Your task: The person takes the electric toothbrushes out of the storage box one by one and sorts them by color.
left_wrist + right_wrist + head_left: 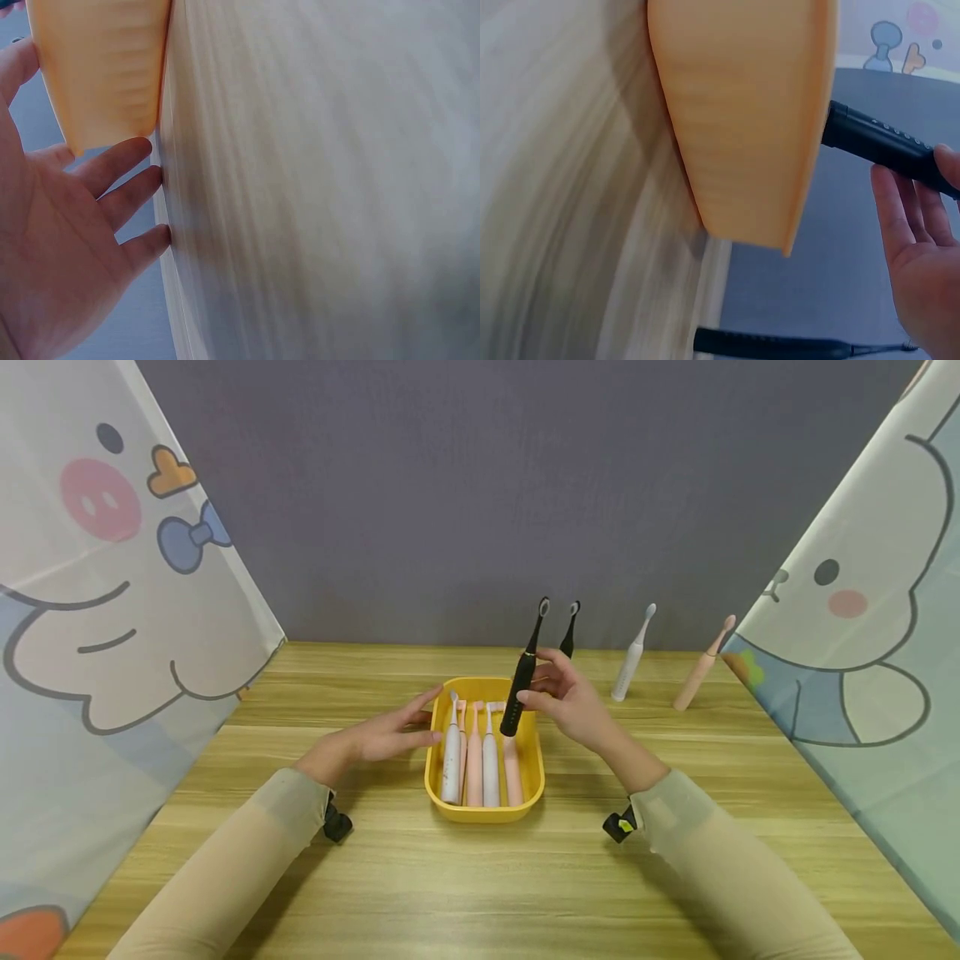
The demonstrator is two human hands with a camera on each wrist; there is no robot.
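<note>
My right hand (pixel 567 697) holds a black electric toothbrush (pixel 519 689) between thumb and fingers, its head up, over the right side of a yellow basket (pixel 542 781). In the right wrist view, the brush's lower end overlaps the basket's rim. Inside the basket lie several white and pink electric toothbrushes, among them a white one (pixel 452 760) at the left and a pink one (pixel 475 764) in the middle. My left hand (pixel 390 733) rests at the basket's left side, fingers spread and thumb at the rim, as the left wrist view also shows.
Behind my right hand another black toothbrush (pixel 568 635) stands upright on the wooden table (pixel 465 885). Further right stand a white toothbrush (pixel 632 660) and a pink one (pixel 701 672). A grey wall (pixel 480 502) rises at the back, with cartoon-printed cloths at both sides.
</note>
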